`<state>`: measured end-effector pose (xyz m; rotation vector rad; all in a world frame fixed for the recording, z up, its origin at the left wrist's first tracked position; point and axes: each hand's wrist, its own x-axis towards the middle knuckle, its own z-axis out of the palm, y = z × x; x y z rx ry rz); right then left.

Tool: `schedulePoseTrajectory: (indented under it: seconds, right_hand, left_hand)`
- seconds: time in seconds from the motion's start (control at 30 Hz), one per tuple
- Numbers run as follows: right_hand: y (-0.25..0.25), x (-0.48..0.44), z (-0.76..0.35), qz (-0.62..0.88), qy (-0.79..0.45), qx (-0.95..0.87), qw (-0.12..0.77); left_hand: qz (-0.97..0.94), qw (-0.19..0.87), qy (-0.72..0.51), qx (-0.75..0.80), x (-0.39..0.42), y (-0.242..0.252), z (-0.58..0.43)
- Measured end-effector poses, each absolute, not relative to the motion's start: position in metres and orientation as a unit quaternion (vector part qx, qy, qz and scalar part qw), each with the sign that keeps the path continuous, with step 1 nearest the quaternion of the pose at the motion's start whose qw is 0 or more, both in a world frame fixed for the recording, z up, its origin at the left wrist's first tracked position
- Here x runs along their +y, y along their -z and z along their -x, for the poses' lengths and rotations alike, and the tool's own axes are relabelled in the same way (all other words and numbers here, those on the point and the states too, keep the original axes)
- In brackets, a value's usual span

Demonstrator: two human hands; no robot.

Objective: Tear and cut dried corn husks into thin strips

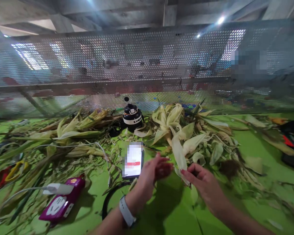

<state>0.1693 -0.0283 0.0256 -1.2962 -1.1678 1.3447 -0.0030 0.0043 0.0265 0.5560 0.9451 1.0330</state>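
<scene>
My right hand (203,179) pinches the lower end of a pale corn husk leaf (179,153) between thumb and fingers. That leaf hangs down from a peeled-back bunch of corn husks (170,119) lying behind it. To the left, my left hand (156,168) is held just above the table with its fingers stretched towards the leaf, slightly blurred, and nothing shows in it. A strap with a pale face (126,211) is around my left wrist. A lit phone (133,160) lies just behind my left hand, its screen partly blurred out.
A black bottle (132,118) stands among husks. More husks (73,129) and scraps cover the green table (171,209). At left are a purple power strip (63,199) with a white plug and scissors (14,171) with coloured handles. A perforated metal screen (147,65) rises behind.
</scene>
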Motion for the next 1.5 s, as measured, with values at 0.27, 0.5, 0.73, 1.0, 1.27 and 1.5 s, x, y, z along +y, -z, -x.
schedulePoseTrajectory:
  seconds: [0.27, 0.5, 0.73, 1.0, 1.27, 1.5]
  right_hand:
    - [-0.013, -0.029, -0.165, 0.501, -0.608, -0.451, 0.420]
    - [-0.015, -0.029, -0.161, 0.480, -0.642, -0.437, 0.410]
    - [-0.031, -0.027, -0.177, 0.497, -0.553, -0.559, 0.367]
    - [-0.061, 0.013, -0.261, 0.676, -0.117, -0.685, 0.245]
    - [-0.058, 0.004, -0.246, 0.634, -0.207, -0.728, 0.161]
    - [-0.041, -0.012, -0.209, 0.611, -0.285, -0.738, 0.007]
  left_hand:
    - [-0.411, 0.664, -0.445, 0.439, -0.020, -0.021, -0.013]
    - [-0.395, 0.633, -0.495, 0.445, -0.018, -0.014, -0.011]
    - [-0.373, 0.651, -0.478, 0.457, -0.015, -0.017, -0.009]
    - [-0.355, 0.644, -0.470, 0.489, -0.008, -0.023, -0.002]
    - [-0.326, 0.644, -0.472, 0.507, -0.004, -0.021, 0.001]
    - [-0.342, 0.648, -0.465, 0.497, -0.002, -0.015, 0.002]
